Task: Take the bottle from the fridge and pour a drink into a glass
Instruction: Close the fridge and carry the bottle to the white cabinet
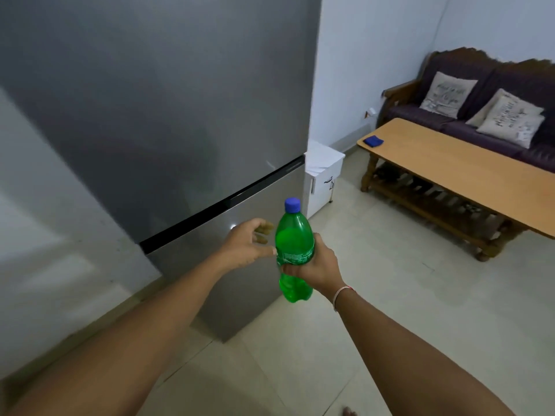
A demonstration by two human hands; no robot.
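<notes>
A green plastic bottle [295, 244] with a blue cap stands upright in my right hand [316, 267], which is wrapped around its middle. The bottle holds green liquid. My left hand [247, 244] hovers just left of the bottle with its fingers spread and curled; its thumb tip reaches the bottle's label. Behind both hands stands the grey fridge [168, 109], both doors closed. No glass is in view.
A low wooden table [456, 166] with a blue cloth [373, 141] stands at the right, a dark sofa [468, 115] with cushions behind it. A small white cabinet [322, 175] sits beside the fridge. The tiled floor [390, 295] lies between.
</notes>
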